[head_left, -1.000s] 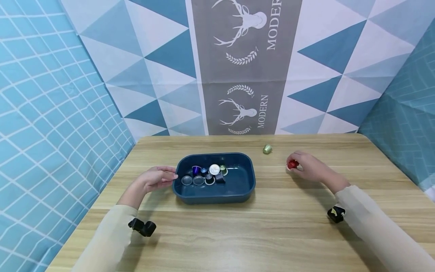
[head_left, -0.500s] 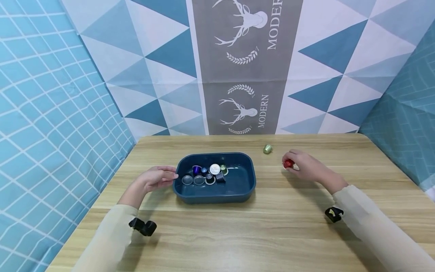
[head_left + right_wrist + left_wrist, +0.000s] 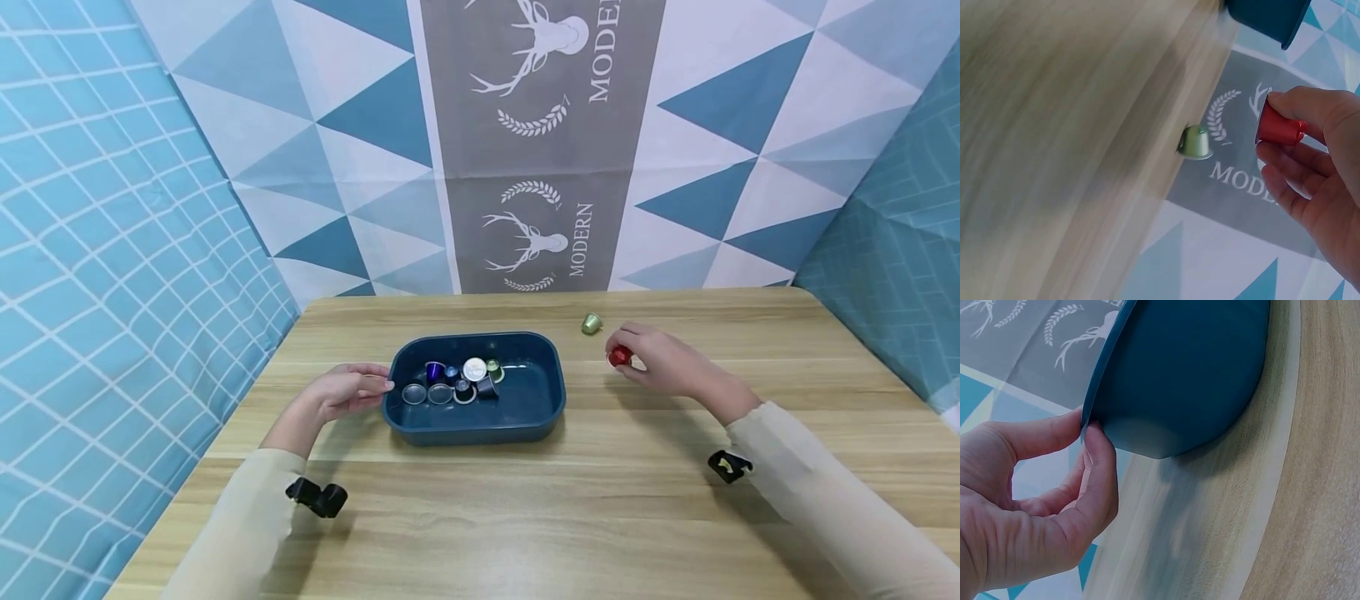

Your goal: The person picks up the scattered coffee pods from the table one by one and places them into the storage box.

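Observation:
A dark blue oblong tray [image 3: 528, 392] stands on the wooden table, with several coffee capsules inside toward its left half. My left hand [image 3: 348, 392] pinches the tray's left rim between thumb and fingers; the left wrist view shows the blue wall [image 3: 1172, 369] in that grip. Right of the tray, my right hand [image 3: 660, 360] holds a red coffee capsule [image 3: 620, 357] between thumb and fingertips. In the right wrist view the red capsule [image 3: 1279, 125] lies sideways in the pinch. A light green capsule [image 3: 592, 323] rests on the table behind and left of the right hand.
Inside the tray lie a purple-blue capsule [image 3: 435, 372], a white-lidded one [image 3: 474, 369] and several others. The wooden table [image 3: 480, 517] reaches back to a patterned cloth wall [image 3: 532, 150]. Tiled blue cloth [image 3: 112, 250] hangs along the left side.
My right hand has moved left toward the tray with the red capsule in its fingers. The left hand keeps its grip on the tray rim, and the tray stays put.

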### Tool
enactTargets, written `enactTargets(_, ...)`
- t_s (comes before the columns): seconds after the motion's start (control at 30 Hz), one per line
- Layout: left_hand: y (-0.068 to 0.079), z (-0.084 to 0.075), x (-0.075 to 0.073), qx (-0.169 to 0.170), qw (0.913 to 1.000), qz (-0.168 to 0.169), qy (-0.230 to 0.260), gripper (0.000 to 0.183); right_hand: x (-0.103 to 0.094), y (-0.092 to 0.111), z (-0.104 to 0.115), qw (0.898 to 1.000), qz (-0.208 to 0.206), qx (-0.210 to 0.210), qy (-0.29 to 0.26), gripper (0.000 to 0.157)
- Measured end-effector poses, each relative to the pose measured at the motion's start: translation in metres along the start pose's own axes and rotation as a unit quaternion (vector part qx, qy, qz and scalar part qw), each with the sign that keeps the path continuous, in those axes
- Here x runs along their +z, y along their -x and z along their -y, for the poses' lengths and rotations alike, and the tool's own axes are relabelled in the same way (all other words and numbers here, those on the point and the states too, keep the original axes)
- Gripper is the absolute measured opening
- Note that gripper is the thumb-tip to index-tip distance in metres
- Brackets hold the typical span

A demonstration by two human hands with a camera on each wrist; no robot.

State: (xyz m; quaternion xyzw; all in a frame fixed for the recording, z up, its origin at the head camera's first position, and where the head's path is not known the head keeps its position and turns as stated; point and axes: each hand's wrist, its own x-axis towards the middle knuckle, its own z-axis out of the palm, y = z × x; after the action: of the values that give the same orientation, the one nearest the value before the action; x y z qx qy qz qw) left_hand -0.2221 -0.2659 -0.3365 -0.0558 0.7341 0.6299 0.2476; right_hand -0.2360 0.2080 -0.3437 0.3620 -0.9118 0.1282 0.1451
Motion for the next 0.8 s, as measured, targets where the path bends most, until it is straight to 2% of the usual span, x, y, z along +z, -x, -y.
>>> enactTargets(0.4,-0.001,0.001,-0.001,0.002,1.0,-0.001,-0.003,0.044,-0.009,-0.008,0.02,1.0,0.01,0.0,-0.006,0.027)
enactTargets(0.8,-0.002,0.003,-0.001,0.002,1.0,-0.002,-0.003,0.048,-0.013,-0.018,0.034,0.999,-0.002,-0.037,-0.018,0.028)
